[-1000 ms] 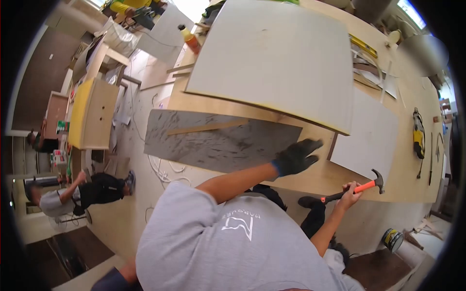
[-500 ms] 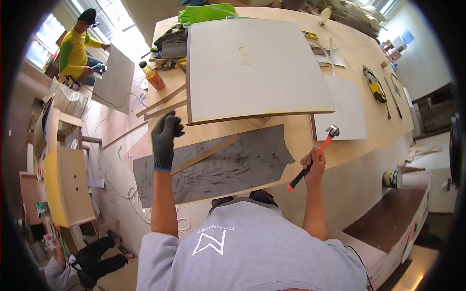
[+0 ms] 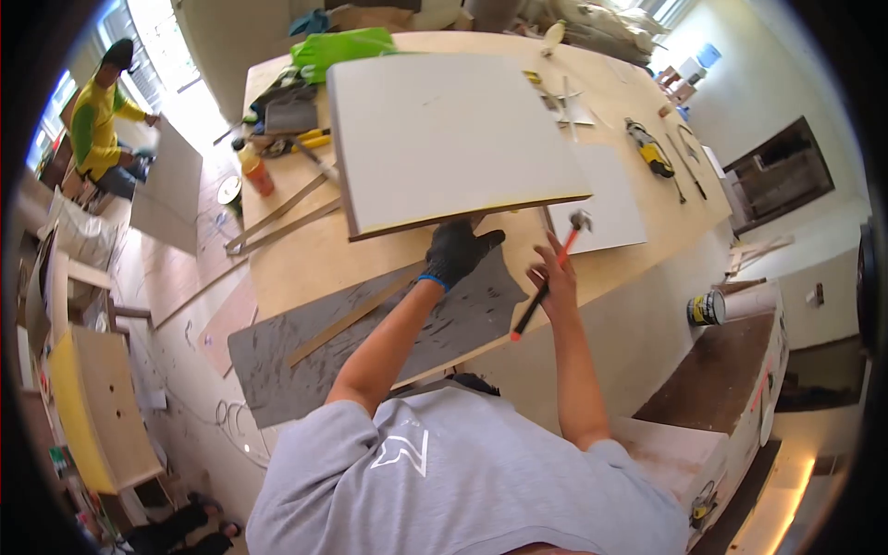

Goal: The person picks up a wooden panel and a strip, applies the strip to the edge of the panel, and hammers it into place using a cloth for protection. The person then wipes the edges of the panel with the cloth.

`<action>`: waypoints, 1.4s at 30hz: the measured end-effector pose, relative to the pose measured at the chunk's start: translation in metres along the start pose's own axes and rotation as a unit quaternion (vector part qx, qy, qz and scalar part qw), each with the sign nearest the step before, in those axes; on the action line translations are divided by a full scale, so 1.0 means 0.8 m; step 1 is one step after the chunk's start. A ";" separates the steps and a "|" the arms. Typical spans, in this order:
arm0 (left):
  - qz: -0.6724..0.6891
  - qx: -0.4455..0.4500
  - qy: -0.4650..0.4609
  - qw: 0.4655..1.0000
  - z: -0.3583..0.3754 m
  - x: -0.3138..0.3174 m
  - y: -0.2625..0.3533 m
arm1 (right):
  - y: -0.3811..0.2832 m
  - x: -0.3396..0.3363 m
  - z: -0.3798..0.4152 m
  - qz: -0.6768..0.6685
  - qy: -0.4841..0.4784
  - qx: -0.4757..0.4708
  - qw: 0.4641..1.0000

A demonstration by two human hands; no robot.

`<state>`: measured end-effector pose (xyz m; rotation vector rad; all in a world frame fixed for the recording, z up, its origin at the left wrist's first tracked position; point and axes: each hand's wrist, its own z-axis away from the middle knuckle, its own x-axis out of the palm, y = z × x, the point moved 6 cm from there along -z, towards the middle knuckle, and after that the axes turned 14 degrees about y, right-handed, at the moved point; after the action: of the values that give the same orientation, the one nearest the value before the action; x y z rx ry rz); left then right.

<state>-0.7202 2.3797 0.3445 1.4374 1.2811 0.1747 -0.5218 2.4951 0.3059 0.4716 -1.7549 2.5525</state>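
A white panel with a dark front edge lies raised over the plywood worktable. My left hand, in a black glove with a blue cuff, is at the panel's front edge. Its thumb points out to the right, and the other fingers are partly hidden beneath that edge. In my right hand is a claw hammer with an orange and black handle, its metal head up, near the panel's right front corner. Under my left forearm, a thin wooden strip crosses a dark-stained grey sheet.
Another white board lies to the right, past it a yellow-black power tool. An orange bottle and wooden strips are at the left. A co-worker in yellow-green holds a panel. A paint can stands right.
My left hand has moved right, to the panel's front edge, and its thumb has spread out. My right hand's fingers sit looser on the hammer. The camera view has shifted.
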 end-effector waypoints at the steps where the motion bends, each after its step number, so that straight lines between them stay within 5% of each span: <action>1: 0.009 0.009 0.020 1.000 -0.006 0.006 0.006 | 0.003 0.016 -0.026 -0.028 -0.036 0.011 0.999; 4: 0.072 0.010 0.042 0.996 -0.018 0.026 0.014 | 0.010 0.079 -0.086 -0.117 -0.035 0.041 0.992; 6: 0.069 -0.008 0.036 0.997 -0.022 0.034 0.013 | 0.049 0.102 -0.155 -0.170 -0.193 -0.002 0.966; 10: -0.211 0.246 0.122 0.938 -0.021 0.051 0.051 | 0.043 0.132 -0.122 -0.188 -0.151 0.096 0.966; 11: -0.225 0.205 0.064 0.950 -0.019 0.056 0.047 | 0.050 0.129 -0.131 -0.184 -0.147 0.093 0.968; 13: -0.315 0.273 0.151 0.896 -0.026 0.069 0.031 | 0.041 0.119 -0.127 -0.198 -0.126 0.083 0.969; 19: -0.411 0.181 0.228 0.864 -0.030 0.078 0.001 | -0.046 0.052 -0.105 -0.233 -0.083 -0.009 0.969; 23: -0.349 0.289 0.313 0.835 -0.037 0.079 -0.008 | -0.081 0.016 -0.122 -0.264 -0.036 -0.075 0.961; 30: -0.372 0.085 0.178 0.907 -0.036 0.070 0.010 | -0.099 -0.145 -0.156 -0.271 0.128 -0.112 0.947; 35: -0.344 0.103 0.091 0.929 -0.029 0.067 0.008 | -0.148 -0.200 -0.050 -0.189 0.021 -0.134 0.973; 38: -0.009 0.002 0.204 0.979 0.045 0.002 0.058 | -0.141 -0.175 0.027 -0.074 -0.059 -0.127 0.987; 40: -0.101 0.209 -0.013 0.973 0.112 0.027 0.073 | -0.117 -0.133 0.067 -0.043 -0.109 -0.099 0.988; 42: 0.190 -0.043 -0.169 0.966 0.118 -0.013 0.149 | -0.100 -0.089 0.090 -0.027 -0.154 -0.074 0.985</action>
<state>-0.5876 2.3423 0.4098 1.5502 0.7063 0.2256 -0.4225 2.4703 0.3846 0.9360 -1.9750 2.3926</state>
